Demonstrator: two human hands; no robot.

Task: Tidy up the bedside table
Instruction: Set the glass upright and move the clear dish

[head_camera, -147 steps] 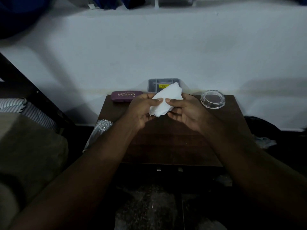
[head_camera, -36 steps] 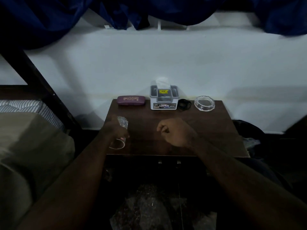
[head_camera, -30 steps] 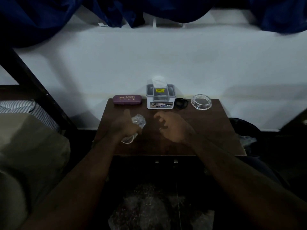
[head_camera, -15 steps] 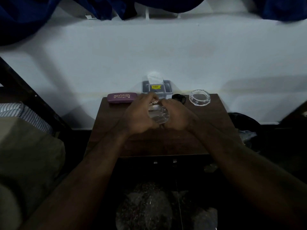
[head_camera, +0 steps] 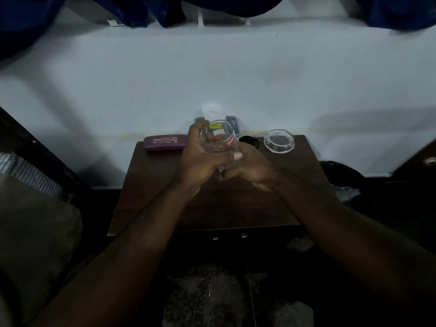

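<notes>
A clear drinking glass [head_camera: 218, 140] with a red label is held upright above the back middle of the dark wooden bedside table [head_camera: 151, 197]. My left hand [head_camera: 200, 156] wraps its left side with the thumb across the front. My right hand [head_camera: 250, 165] cups its base from the right. Behind the glass stands a grey tissue box [head_camera: 232, 123] with a white tissue sticking up, mostly hidden by the glass and my fingers.
A purple spectacle case [head_camera: 165, 142] lies at the table's back left. A clear glass ashtray [head_camera: 279, 140] sits at the back right, a small black object [head_camera: 250, 140] beside it. The white wall rises behind. A bed with a striped mattress [head_camera: 26, 171] is on the left.
My left hand picked the glass up at the table's left edge and carried it to the middle. My right hand joined it, and the glass is now raised upright, higher than half a second ago.
</notes>
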